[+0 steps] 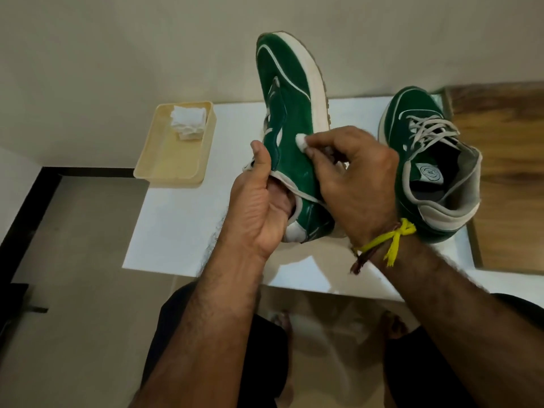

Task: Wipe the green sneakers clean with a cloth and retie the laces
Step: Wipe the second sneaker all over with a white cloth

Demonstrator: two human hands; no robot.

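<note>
Green sneaker (290, 119) points to 12 o'clock; left hand (259, 207) grips its collar, right hand (350, 175) pinches a cloth (300, 140) against its side.

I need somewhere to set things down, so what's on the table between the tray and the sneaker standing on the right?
In the head view, the held sneaker and both hands.

both forearms are seen bare, w/ dark hair, no sleeves. a yellow thread (388, 238) is tied round the right wrist, knotted w/ loose ends left hanging; a darker reddish-brown thread (361, 257) is worn just beside it. dark shorts (164, 334) are worn over both legs. the feet (393, 322) are left bare.
</note>
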